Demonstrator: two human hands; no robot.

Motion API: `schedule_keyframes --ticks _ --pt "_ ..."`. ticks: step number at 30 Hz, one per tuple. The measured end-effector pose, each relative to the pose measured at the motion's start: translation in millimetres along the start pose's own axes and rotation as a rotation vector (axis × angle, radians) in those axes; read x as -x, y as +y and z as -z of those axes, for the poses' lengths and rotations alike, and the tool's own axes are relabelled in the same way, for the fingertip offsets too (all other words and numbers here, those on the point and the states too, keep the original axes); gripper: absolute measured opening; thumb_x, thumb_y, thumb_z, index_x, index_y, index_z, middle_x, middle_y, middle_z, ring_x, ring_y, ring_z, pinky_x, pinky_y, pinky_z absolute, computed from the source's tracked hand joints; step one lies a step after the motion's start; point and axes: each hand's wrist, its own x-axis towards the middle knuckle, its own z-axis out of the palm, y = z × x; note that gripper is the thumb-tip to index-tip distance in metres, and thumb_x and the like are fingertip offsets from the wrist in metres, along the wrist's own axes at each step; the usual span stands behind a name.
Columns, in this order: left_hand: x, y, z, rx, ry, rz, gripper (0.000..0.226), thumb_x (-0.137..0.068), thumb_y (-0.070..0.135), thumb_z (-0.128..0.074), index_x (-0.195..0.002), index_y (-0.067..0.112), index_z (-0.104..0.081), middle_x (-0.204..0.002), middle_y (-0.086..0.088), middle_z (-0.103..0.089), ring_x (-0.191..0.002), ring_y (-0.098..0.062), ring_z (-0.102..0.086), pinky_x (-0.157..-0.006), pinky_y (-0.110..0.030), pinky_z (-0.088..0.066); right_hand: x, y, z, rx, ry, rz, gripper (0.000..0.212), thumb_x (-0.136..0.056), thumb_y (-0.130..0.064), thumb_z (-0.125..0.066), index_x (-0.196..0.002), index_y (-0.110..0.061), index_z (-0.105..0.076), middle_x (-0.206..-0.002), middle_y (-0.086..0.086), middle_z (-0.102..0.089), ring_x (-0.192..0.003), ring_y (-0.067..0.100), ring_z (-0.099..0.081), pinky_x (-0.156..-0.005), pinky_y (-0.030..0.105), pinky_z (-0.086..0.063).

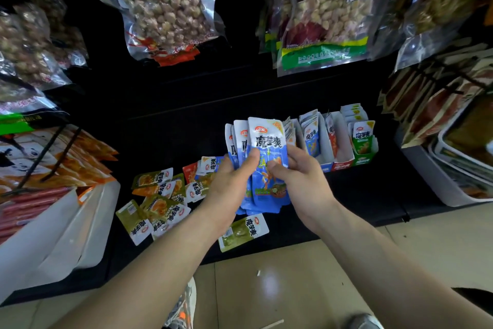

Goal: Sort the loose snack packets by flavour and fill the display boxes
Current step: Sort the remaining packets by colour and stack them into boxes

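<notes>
A fanned stack of blue snack packets (264, 142) is upright above the dark shelf, held from both sides. My left hand (234, 179) grips the stack's left side with the thumb across the front packet. My right hand (296, 174) pinches the front packet's right edge. On the shelf to the left lie several loose packets, green (160, 208), with an orange one (190, 171) and a blue one (210, 166) among them. One green packet (244, 231) lies alone near the shelf's front edge. To the right stand the display boxes: blue (326, 166), red (342, 164) and green (362, 159), each holding packets.
Large bags of peanuts (165, 8) hang above the shelf. A white bin of sausage sticks (40, 222) stands at the left, stacked trays (458, 168) at the right. Tiled floor (280, 280) lies below the shelf edge, with a shoe (184, 307) on it.
</notes>
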Motion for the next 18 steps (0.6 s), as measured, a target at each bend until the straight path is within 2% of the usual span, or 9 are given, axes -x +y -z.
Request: schedule_keyframes --ticks 2,4,8,9,11,13,15,16,18 --pt "-3 -8 -7 -0.064 -0.037 -0.024 0.045 -0.088 0.034 -0.070 -0.129 0.020 -0.059 -0.115 -0.001 -0.075 -0.105 -0.022 -0.072 -0.087 -0.045 -0.060 1 1 3 0.030 -0.025 -0.036 0.039 -0.097 0.003 -0.049 -0.104 -0.025 -0.076 -0.098 0.002 -0.078 -0.096 0.025 -0.075 -0.076 0.038 -0.062" --pt "-8 -18 -14 -0.119 -0.037 -0.042 0.045 -0.090 0.020 -0.071 -0.132 0.018 -0.056 -0.118 -0.001 -0.074 -0.108 -0.020 -0.071 -0.090 -0.041 -0.059 2 1 8 0.044 -0.047 -0.064 0.049 -0.094 0.007 -0.042 -0.104 -0.026 -0.077 -0.103 0.004 -0.078 -0.099 0.025 -0.074 -0.083 0.043 -0.062" --pt "-20 -29 -25 -0.090 -0.049 -0.017 0.036 -0.092 0.011 -0.069 -0.126 0.020 -0.060 -0.111 0.000 -0.076 -0.100 -0.017 -0.073 -0.074 -0.027 -0.059 -1 -1 27 0.045 -0.062 -0.106 0.046 -0.097 0.003 -0.039 -0.110 -0.022 -0.075 -0.107 0.010 -0.077 -0.106 0.035 -0.071 -0.089 0.055 -0.058" --pt "-23 -30 -27 -0.081 -0.056 -0.005 0.033 -0.092 0.011 -0.070 -0.123 0.020 -0.062 -0.108 0.000 -0.077 -0.098 -0.017 -0.074 -0.071 -0.026 -0.059 -3 -1 33 0.056 -0.084 -0.113 0.046 -0.098 0.002 -0.040 -0.113 -0.024 -0.074 -0.108 0.009 -0.076 -0.107 0.034 -0.070 -0.085 0.051 -0.060" --pt "-30 -32 -32 -0.097 -0.057 0.022 0.031 -0.090 0.011 -0.072 -0.119 0.021 -0.064 -0.104 -0.001 -0.078 -0.095 -0.019 -0.075 -0.068 -0.029 -0.060 -5 -4 47 0.117 -0.129 -0.125 0.044 -0.099 0.000 -0.043 -0.119 -0.027 -0.072 -0.109 0.000 -0.077 -0.106 0.021 -0.072 -0.074 0.027 -0.058" --pt "-37 -39 -31 -0.160 -0.016 0.062 0.032 -0.086 0.015 -0.078 -0.115 0.022 -0.067 -0.099 0.000 -0.079 -0.090 -0.020 -0.076 -0.066 -0.032 -0.061 -8 -6 58 0.298 -0.074 -0.129 0.037 -0.098 -0.007 -0.050 -0.125 -0.026 -0.066 -0.108 -0.009 -0.075 -0.100 0.010 -0.070 -0.072 0.017 -0.051" --pt "-55 -50 -37 -0.217 0.063 0.106 0.034 -0.079 0.017 -0.084 -0.109 0.024 -0.069 -0.095 0.001 -0.079 -0.083 -0.020 -0.077 -0.064 -0.034 -0.061 -16 -6 80 0.598 0.047 -0.136 0.031 -0.097 -0.020 -0.056 -0.127 -0.025 -0.059 -0.112 -0.009 -0.069 -0.097 0.010 -0.065 -0.074 0.025 -0.049" --pt "-67 -56 -42 -0.229 0.098 0.123 0.034 -0.078 0.016 -0.086 -0.106 0.024 -0.069 -0.095 0.001 -0.079 -0.081 -0.019 -0.077 -0.062 -0.033 -0.060 -19 -5 91 0.737 0.083 -0.133 0.027 -0.095 -0.024 -0.057 -0.122 -0.026 -0.060 -0.112 -0.006 -0.067 -0.096 0.014 -0.063 -0.074 0.030 -0.048" --pt "-96 -68 -55 -0.257 0.133 0.125 0.034 -0.077 0.014 -0.086 -0.103 0.025 -0.066 -0.098 0.001 -0.078 -0.081 -0.018 -0.076 -0.061 -0.030 -0.059 -23 -2 110 0.855 0.119 -0.155 0.017 -0.091 -0.027 -0.057 -0.107 -0.028 -0.061 -0.105 -0.003 -0.065 -0.093 0.021 -0.059 -0.070 0.031 -0.044"
